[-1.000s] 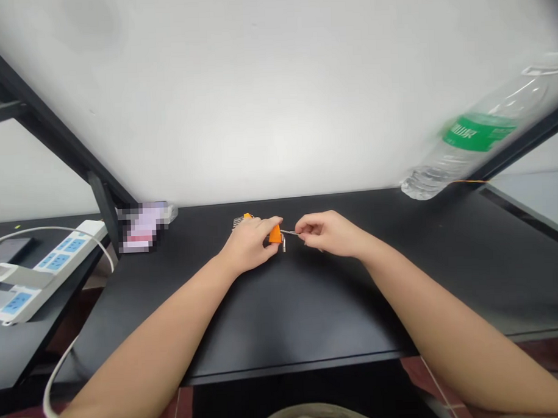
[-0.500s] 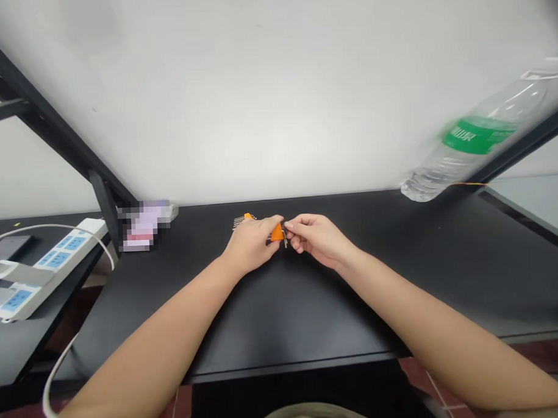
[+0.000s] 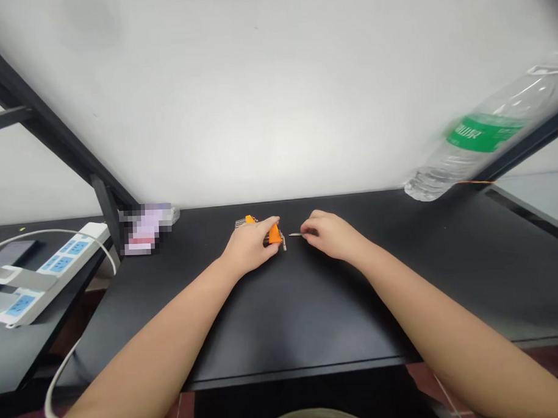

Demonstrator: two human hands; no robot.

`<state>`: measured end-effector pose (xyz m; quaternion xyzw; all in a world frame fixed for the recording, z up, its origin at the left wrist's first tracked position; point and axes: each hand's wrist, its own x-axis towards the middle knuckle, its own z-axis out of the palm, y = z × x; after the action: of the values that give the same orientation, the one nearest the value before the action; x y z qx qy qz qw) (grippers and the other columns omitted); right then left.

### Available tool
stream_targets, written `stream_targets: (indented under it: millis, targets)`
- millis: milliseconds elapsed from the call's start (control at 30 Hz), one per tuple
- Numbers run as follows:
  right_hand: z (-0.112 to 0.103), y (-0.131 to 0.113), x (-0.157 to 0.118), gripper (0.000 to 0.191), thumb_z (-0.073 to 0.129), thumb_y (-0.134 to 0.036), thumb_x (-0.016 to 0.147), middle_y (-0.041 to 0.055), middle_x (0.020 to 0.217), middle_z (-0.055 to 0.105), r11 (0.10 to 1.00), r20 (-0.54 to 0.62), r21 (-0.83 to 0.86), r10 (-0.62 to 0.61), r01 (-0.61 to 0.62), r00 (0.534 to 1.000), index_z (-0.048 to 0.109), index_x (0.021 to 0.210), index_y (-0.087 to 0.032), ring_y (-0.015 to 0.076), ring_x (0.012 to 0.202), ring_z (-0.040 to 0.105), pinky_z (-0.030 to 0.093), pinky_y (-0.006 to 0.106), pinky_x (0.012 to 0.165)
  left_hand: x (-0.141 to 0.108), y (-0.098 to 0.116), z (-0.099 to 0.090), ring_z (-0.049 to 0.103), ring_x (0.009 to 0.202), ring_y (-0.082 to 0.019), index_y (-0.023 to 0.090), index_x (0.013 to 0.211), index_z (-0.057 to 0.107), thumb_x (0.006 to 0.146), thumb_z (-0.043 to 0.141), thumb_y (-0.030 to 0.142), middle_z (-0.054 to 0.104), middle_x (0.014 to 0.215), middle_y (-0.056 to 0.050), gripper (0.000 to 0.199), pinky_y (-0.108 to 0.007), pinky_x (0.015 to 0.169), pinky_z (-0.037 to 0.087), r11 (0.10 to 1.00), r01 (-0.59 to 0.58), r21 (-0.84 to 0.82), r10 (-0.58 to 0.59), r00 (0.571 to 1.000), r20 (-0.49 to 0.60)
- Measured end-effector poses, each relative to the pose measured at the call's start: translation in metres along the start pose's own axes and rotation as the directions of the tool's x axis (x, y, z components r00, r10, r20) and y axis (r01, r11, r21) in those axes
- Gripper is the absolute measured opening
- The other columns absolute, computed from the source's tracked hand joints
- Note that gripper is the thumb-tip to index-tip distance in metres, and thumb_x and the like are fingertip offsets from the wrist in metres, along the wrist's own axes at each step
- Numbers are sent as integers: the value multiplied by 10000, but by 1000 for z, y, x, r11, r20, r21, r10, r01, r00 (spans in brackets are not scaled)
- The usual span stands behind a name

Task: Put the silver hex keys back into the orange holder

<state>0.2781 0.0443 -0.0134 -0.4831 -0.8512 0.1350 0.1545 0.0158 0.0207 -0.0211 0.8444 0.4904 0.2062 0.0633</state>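
Note:
An orange hex key holder (image 3: pixel 274 235) rests on the black table, with my left hand (image 3: pixel 250 243) gripping it between thumb and fingers. Several thin metal keys stick out beyond it on the far left, and short bent ends show at its right side. To the right of the holder, my right hand (image 3: pixel 328 233) pinches a slim metal hex key (image 3: pixel 296 234), whose tip points left, apart from the holder. The rest of that key is hidden in my fingers. My palm covers the middle of the holder.
A large clear bottle (image 3: pixel 482 133) with a green label leans at the back right by the black frame. At the left are a blurred-out pinkish item (image 3: pixel 145 229), a white power strip (image 3: pixel 63 262) with a white cable, and a dark phone-like slab (image 3: pixel 10 255).
My right hand has moved right, away from the holder, with a slim hex key now showing in its fingers. My left hand stays on the holder.

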Motion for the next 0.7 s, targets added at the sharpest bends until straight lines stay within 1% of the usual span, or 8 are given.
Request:
stream_targets:
  millis: [67,167,300,367,433,533,600,700]
  targets:
    - [0,2,1,165,600,-191,925,70,1018,661,999,52,-38,-5,7,999,761,948,-217,176,836,628,475,295,775,0,0,-1,727,1006,-252,293,1440,560,890,660,327,762,1195,-25,560,-392,905,555,1000,4,-2,-4,1000,8]
    - [1,-1,-1,168,571,-169,919,67,994,660,996,99,-90,-7,16,995,732,887,-209,167,794,615,447,284,707,0,0,0,725,992,-251,293,1437,563,890,662,350,764,1190,-18,558,-388,871,562,1000,3,3,-3,1000,16]
    - [0,-11,-4,115,580,-148,860,77,912,660,976,117,-217,15,11,993,655,786,-194,161,680,559,377,300,608,0,-1,1,723,999,-250,292,1437,562,885,665,343,766,1176,-19,564,-375,850,562,1000,1,-1,-1,1000,27]
    - [-2,-16,-3,93,592,-144,826,76,869,660,970,112,-242,23,5,993,610,752,-197,161,649,535,350,306,586,0,0,1,721,1005,-250,291,1440,561,883,666,336,762,1187,-27,569,-371,851,561,1000,-1,-5,1,1000,27]
    - [-6,-20,-1,82,602,-152,804,55,815,659,984,102,-177,24,-5,994,576,746,-205,160,637,531,344,300,581,1,1,1,719,996,-245,289,1439,561,885,664,331,762,1180,-29,565,-367,854,559,1000,-8,-13,9,1000,30]
    - [-10,-21,1,61,587,-164,804,-3,745,644,998,87,69,-13,7,996,568,809,-222,143,622,538,374,275,598,1,3,0,715,955,-237,274,1420,576,881,661,309,769,1098,-26,547,-357,840,547,999,-29,-21,30,998,48]
    - [-11,-20,1,76,574,-173,816,-25,744,646,974,74,224,-50,32,996,587,867,-228,134,628,545,403,264,620,1,4,-1,711,945,-236,257,1413,584,882,659,310,767,1068,-30,539,-355,846,538,999,-44,-32,45,998,46]
    - [-9,-20,-1,102,579,-203,834,-18,792,669,932,62,362,-53,27,997,632,919,-226,136,672,574,440,262,648,1,5,-3,709,945,-229,241,1414,583,895,651,331,763,1062,-31,531,-348,857,531,996,-50,-79,52,998,28]
